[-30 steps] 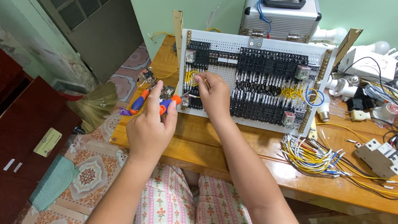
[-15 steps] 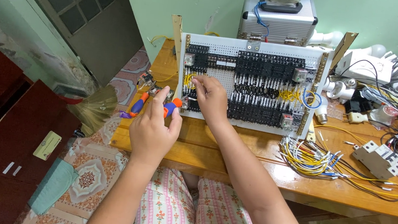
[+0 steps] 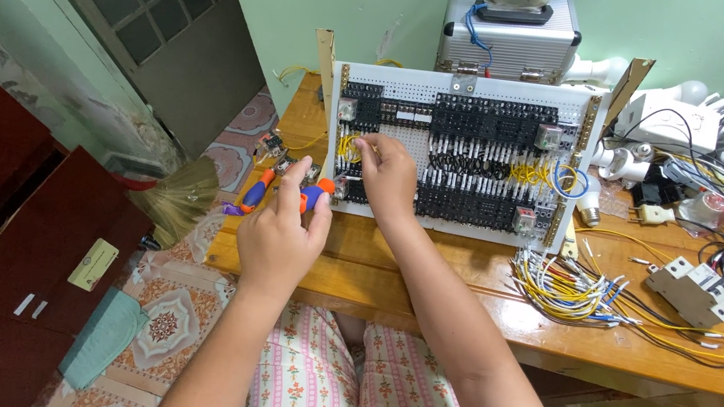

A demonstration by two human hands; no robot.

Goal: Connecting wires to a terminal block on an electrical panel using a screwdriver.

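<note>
A white perforated panel [image 3: 482, 122] with rows of black terminal blocks and relays stands tilted on a wooden table [image 3: 427, 271]. My right hand [image 3: 388, 175] reaches to the panel's left side and pinches a yellow wire [image 3: 351, 145] there. My left hand [image 3: 280, 235] hovers just left of the panel, closed on a screwdriver with an orange and blue handle [image 3: 317, 194]. A second orange and blue screwdriver [image 3: 255, 192] lies on the table beyond it.
A bundle of yellow and white wires [image 3: 568, 289] lies right of the panel, with a grey breaker [image 3: 692, 290] and tangled cables farther right. A metal case [image 3: 511, 42] stands behind. A dark red cabinet [image 3: 0, 224] and a broom [image 3: 174, 194] sit left.
Both hands have stayed at the panel's left side. My right hand shifted slightly upward along the wires, and my left hand with the screwdriver moved a little closer to the panel.
</note>
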